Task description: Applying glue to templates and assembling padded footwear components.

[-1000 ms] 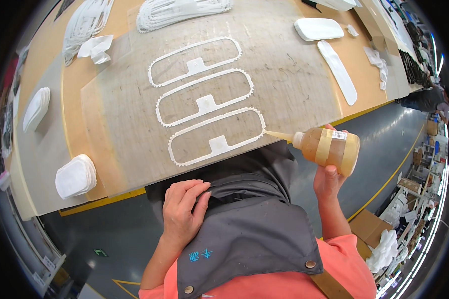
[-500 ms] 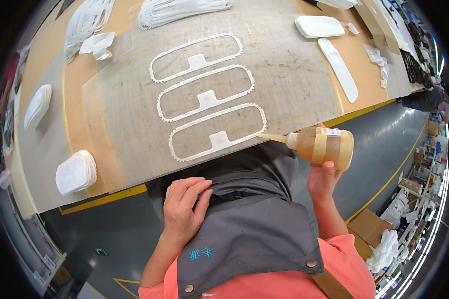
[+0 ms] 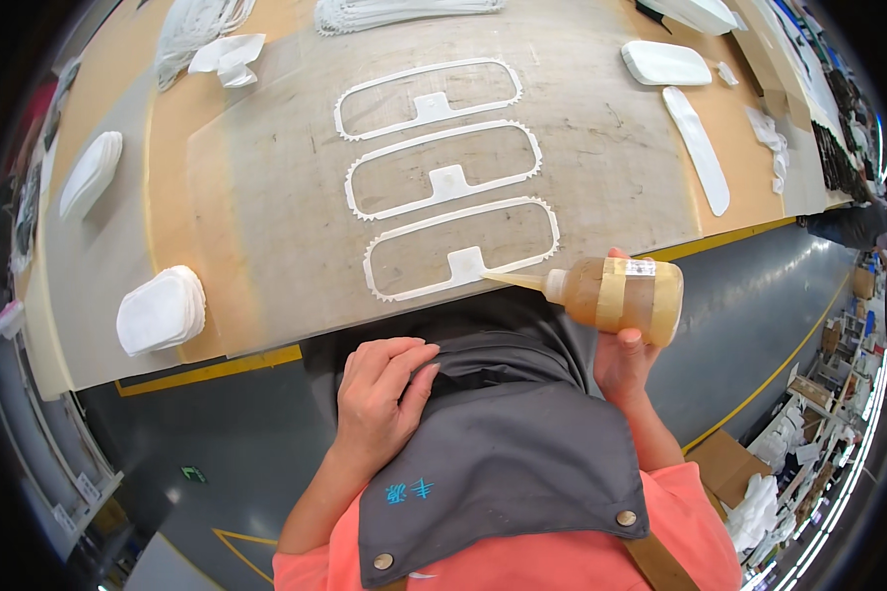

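Observation:
Three white looped cut-outs with toothed ends and a square tab inside lie in a row: the near one (image 3: pixel 466 264), the middle one (image 3: pixel 448 181) and the far one (image 3: pixel 430 106). My right hand (image 3: pixel 625 366) is wrapped round a squeeze bottle (image 3: pixel 626 300) of amber liquid, tilted on its side. Its pointed nozzle meets the lower edge of the near cut-out, just right of the tab. Below the table edge, my left hand (image 3: pixel 386 394) rests by the grey apron (image 3: pixel 503 453), loosely curled and holding nothing visible, its thumb apart from the fingers.
The grey-brown table sheet (image 3: pixel 276 197) reaches the front edge. On the left stand stacks of white rounded pads (image 3: pixel 161 310) and oval pieces (image 3: pixel 91 175). Bundled white strips (image 3: pixel 404 14) lie at the back. A white pad (image 3: pixel 666 63) and a long strip (image 3: pixel 698 153) lie right.
The nozzle tip has travelled left along the near cut-out's lower edge, from its right end to beside the tab. My left hand stays by the apron. The whole view has shifted a little.

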The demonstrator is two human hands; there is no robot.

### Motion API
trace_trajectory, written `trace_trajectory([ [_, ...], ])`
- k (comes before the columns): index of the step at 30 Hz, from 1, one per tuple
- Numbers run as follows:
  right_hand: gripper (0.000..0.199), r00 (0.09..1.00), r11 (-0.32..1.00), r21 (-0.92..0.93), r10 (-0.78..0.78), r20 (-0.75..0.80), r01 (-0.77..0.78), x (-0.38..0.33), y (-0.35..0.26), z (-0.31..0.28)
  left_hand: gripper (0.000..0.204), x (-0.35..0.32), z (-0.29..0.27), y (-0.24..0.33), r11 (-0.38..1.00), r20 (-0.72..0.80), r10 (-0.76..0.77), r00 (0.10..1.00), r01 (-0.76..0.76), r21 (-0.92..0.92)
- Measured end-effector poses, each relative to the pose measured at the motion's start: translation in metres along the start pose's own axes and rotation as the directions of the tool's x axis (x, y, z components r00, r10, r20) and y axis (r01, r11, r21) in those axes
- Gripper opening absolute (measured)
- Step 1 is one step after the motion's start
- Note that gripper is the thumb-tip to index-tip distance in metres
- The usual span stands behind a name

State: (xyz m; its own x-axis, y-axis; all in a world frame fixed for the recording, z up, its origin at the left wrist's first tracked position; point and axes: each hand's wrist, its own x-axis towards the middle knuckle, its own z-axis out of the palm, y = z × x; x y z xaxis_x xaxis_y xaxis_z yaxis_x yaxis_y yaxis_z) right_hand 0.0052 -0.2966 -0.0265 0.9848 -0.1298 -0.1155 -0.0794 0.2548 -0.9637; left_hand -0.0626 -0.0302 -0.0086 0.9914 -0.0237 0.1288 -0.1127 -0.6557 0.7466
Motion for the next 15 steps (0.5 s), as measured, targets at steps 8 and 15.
trace_trajectory([
  [8, 0.103, 0.996, 0.998, 0.019, 0.051, 0.077, -0.053, -0.004, 0.012, 0.024, 0.025, -0.003, -0.002, -0.003, 1.000, -0.016, -0.010, 1.000, 0.010, -0.005],
  [15, 0.068, 0.752, 0.258, 0.719, 0.378, 0.540, -0.646, 0.039, -0.036, 0.048, 0.023, -0.002, -0.007, -0.007, 1.000, -0.082, 0.005, 0.997, -0.006, -0.021],
])
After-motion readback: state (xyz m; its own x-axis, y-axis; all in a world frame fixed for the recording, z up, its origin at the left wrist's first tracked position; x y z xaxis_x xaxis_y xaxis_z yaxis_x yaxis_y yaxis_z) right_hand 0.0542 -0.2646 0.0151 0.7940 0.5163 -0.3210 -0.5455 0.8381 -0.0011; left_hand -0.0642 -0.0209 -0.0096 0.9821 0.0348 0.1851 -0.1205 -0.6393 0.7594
